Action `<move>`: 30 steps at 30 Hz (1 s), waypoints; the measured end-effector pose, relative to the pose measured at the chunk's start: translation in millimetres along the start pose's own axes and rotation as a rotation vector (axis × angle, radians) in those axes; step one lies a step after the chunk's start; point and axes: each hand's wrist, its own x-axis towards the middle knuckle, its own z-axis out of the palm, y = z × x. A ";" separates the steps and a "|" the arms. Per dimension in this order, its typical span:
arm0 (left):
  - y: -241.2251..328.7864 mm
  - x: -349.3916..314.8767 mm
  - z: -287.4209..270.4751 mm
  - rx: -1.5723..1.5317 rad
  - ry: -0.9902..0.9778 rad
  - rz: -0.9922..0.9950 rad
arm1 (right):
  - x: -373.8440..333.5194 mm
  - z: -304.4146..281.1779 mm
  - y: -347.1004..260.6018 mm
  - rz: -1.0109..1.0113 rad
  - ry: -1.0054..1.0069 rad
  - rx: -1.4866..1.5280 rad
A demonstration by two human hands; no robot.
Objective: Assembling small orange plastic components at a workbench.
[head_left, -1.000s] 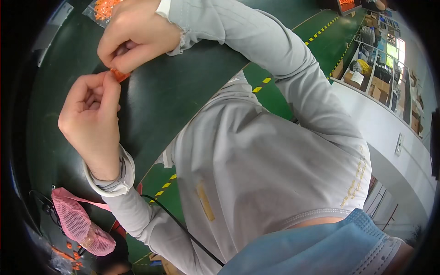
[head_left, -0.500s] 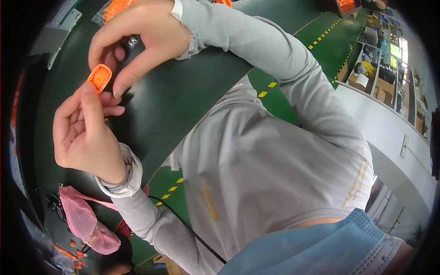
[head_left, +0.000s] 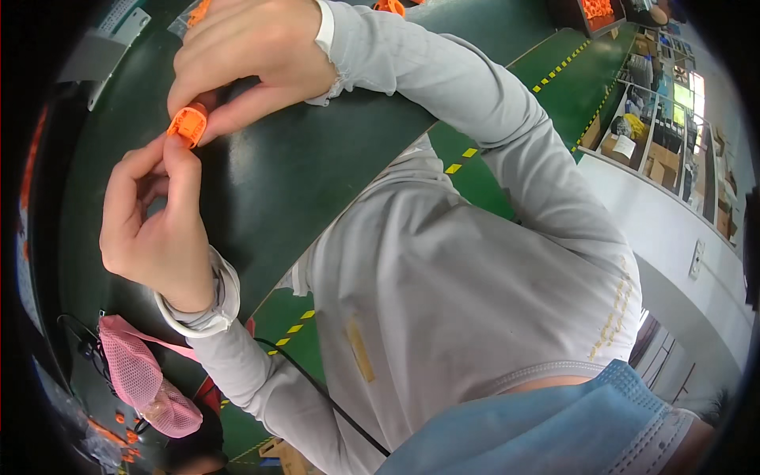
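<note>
A small, rounded orange plastic part (head_left: 189,124) with a hollow, ribbed inside is between my two hands above the dark green table (head_left: 261,182). My left hand (head_left: 158,222) pinches its lower end between thumb and fingertips. From above, my right hand (head_left: 257,59) grips the same part, its thumb along the right side and its fingers behind. Those fingers partly hide the far side of the part, so I cannot tell whether a second piece is joined to it.
A pink mesh pouch (head_left: 134,368) lies near my left wrist, beside a black cable (head_left: 332,400). Loose orange pieces (head_left: 127,435) lie at the lower left. Past my right hand are a clear bag (head_left: 184,20) and orange parts (head_left: 389,7). A grey panel (head_left: 119,59) stands at the upper left.
My right thumb and fingers have closed onto the orange part, which has turned and moved slightly up and right. Both hands have shifted a little to the right.
</note>
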 end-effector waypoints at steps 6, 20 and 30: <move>-0.7 -3.2 0.1 -0.029 -0.025 -0.063 | -2.3 3.8 2.3 0.003 0.005 0.046; -2.5 2.3 -9.4 -0.160 -0.182 -0.171 | -2.0 4.5 -2.2 0.125 -0.122 0.175; -4.5 4.3 -7.7 -0.275 -0.213 -0.372 | -3.2 8.6 2.3 0.118 -0.089 0.183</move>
